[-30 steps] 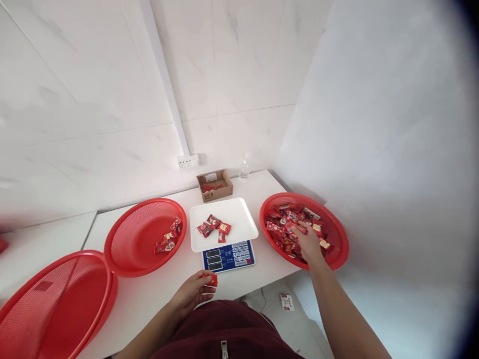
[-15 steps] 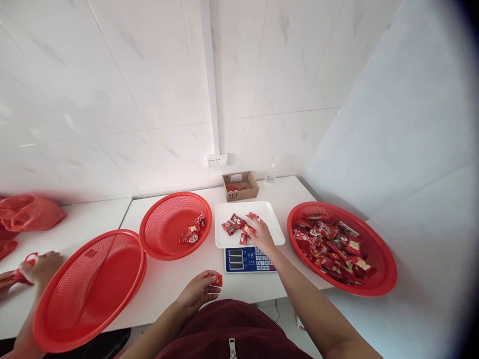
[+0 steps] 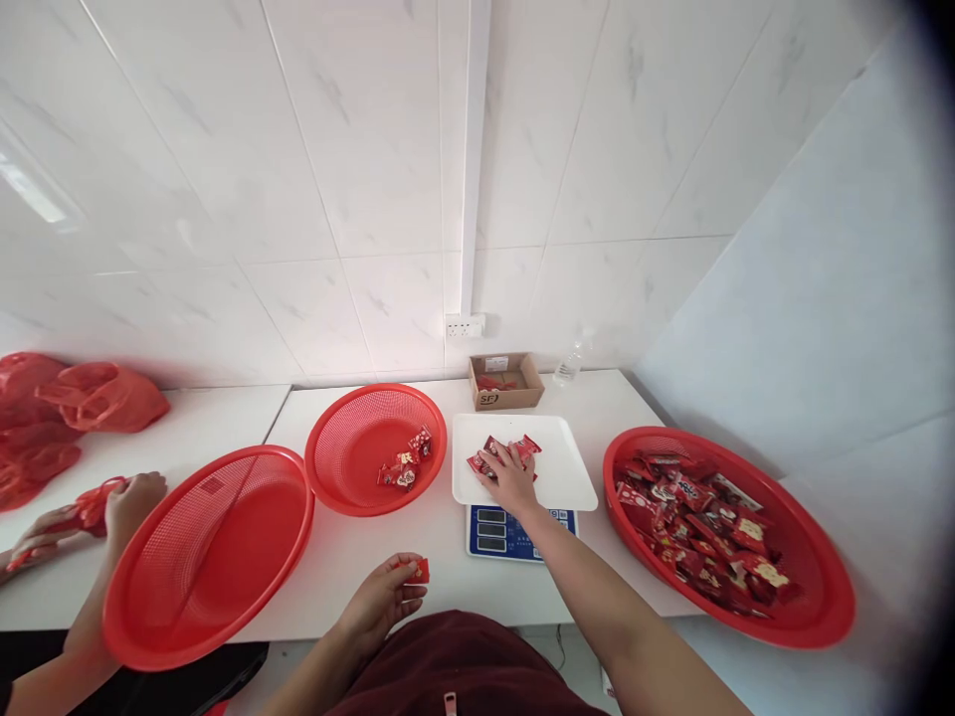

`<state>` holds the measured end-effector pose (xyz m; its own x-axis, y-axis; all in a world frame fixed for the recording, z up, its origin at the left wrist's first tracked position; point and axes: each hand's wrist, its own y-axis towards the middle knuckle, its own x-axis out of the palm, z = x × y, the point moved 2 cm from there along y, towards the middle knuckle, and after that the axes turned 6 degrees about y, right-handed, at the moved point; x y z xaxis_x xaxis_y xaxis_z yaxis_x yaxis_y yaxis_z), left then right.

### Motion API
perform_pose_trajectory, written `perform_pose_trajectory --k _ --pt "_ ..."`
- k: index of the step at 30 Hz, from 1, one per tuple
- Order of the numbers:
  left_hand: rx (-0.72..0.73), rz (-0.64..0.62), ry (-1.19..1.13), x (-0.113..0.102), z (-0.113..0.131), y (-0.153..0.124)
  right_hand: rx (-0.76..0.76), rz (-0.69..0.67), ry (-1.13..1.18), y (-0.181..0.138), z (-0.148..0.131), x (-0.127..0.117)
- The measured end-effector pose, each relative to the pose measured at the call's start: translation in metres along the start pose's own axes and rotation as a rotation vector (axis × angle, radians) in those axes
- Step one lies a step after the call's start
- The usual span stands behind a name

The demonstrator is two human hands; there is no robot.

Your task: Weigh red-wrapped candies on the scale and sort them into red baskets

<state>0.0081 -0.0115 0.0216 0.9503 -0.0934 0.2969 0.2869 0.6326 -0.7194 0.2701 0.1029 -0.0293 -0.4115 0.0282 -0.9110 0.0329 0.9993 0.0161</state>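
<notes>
Down on the white tray (image 3: 571, 472) with the right hand (image 3: 510, 481), curving over a small cluster of wrapped packets (image 3: 529, 447); impossible to tell from this angle whether gripping any of them or merely laid on top. Over to the left hand (image 3: 384, 594): pinching a small red packet (image 3: 422, 572) between thumb and fingers, near the front edge of the bench (image 3: 448, 552), well apart from the tray. Look just below the tray for the blue-faced scale (image 3: 490, 530), with three dark displays at the front left and a forearm across part of the keypad. Out to the right, see the full basket (image 3: 830, 597), heaped with red packets (image 3: 701, 522), close beside the tray. Across to the left, spot the middle basket (image 3: 339, 467), holding a few packets (image 3: 407, 462) against the right side, then the far basket (image 3: 239, 557) just beside that. Behind the tray, note the open cardboard box (image 3: 507, 399), next to a clear bottle (image 3: 569, 369). Far left, catch a co-worker's hands (image 3: 136, 500), holding something red in front of the red bags (image 3: 115, 398).
</notes>
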Motion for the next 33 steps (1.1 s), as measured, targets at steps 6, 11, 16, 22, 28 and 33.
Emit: perform_pose_trajectory --k 6,11,16,22,28,33 --pt "-0.005 0.015 -0.026 -0.011 -0.002 0.002 0.052 0.066 -0.012 0.005 0.026 -0.017" --pt "-0.014 -0.002 -0.005 -0.008 0.002 0.002 0.287 0.102 0.111 0.005 0.035 -0.022" --pt "-0.017 -0.044 0.081 0.003 0.009 0.007 0.131 0.252 0.257 -0.013 0.011 -0.029" --pt "-0.053 -0.186 0.157 0.036 0.011 0.024 -0.044 -0.193 0.812 -0.082 -0.055 -0.018" --pt "-0.106 -0.327 0.202 0.063 0.012 0.032 -0.002 -0.38 0.917 -0.118 -0.073 -0.025" --pt "-0.194 -0.405 0.168 0.069 0.006 0.035 0.01 -0.41 0.836 -0.123 -0.057 -0.035"
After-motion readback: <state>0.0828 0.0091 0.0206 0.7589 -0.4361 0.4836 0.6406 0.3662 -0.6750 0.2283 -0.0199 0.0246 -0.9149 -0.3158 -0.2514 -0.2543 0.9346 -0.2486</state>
